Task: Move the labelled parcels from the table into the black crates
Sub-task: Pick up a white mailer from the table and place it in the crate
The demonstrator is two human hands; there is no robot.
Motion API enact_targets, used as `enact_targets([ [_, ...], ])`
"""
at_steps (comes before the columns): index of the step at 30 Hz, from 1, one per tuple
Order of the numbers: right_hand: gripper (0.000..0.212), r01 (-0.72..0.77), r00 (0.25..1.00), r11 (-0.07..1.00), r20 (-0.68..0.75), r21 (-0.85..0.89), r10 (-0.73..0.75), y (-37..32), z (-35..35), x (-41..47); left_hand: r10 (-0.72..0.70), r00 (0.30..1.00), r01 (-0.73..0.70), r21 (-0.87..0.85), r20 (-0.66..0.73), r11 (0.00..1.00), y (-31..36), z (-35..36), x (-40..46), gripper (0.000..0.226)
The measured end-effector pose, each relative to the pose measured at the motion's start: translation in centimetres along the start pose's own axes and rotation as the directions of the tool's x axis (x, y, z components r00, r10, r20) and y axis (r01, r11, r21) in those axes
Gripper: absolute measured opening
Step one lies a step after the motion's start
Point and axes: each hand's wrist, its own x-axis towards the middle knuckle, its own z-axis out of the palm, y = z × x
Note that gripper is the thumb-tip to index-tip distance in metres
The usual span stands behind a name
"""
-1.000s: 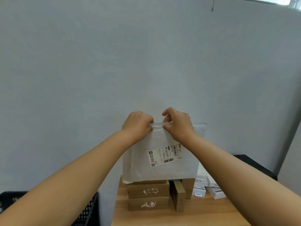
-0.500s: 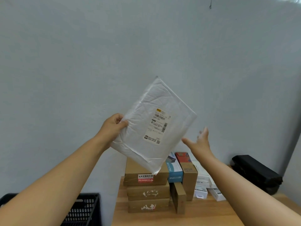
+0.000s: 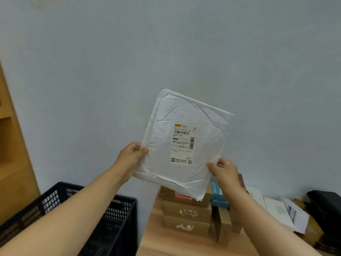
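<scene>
A white padded envelope is held up in the air in front of the pale wall, above the stacked boxes and clear of the tabletop. It is tilted, top corner leaning left. A printed shipping label with barcodes is stuck on the face turned to the camera.

Left hand: the envelope's left edge is pinched, thumb on the front face, fingers curled behind. Right hand: the lower right edge is gripped, thumb on the front, fingers folded round the back.

Below the envelope, three brown cardboard boxes are stacked flat on the wooden tabletop; torn tape marks are seen on the two lower ones, a red and white strip on the top one. Just beside the stack, a blue box is seen above narrow brown boxes stood on end. Further right, white flat boxes are leaned together, and a black bag is set at the far right edge.

A black slotted crate is placed left of the tabletop, lower down. A wooden shelf unit is visible at the left border.
</scene>
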Motion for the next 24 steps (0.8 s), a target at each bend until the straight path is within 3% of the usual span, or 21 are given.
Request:
enact_targets([
  [13, 0.006, -0.032, 0.985, 0.999, 0.171, -0.011, 0.033, 1.5, 13.7, -3.8, -0.137, 0.97, 0.156, 0.08, -0.201, 0.985, -4.9, -15.2, -1.3, 0.011],
  [24, 0.006, -0.059, 0.965, 0.998, 0.253, -0.034, 0.066, 0.0, 37.0, -10.7, -0.15, 0.939, 0.185, 0.084, -0.31, 0.979, -7.2, -38.9, -0.1, 0.012],
])
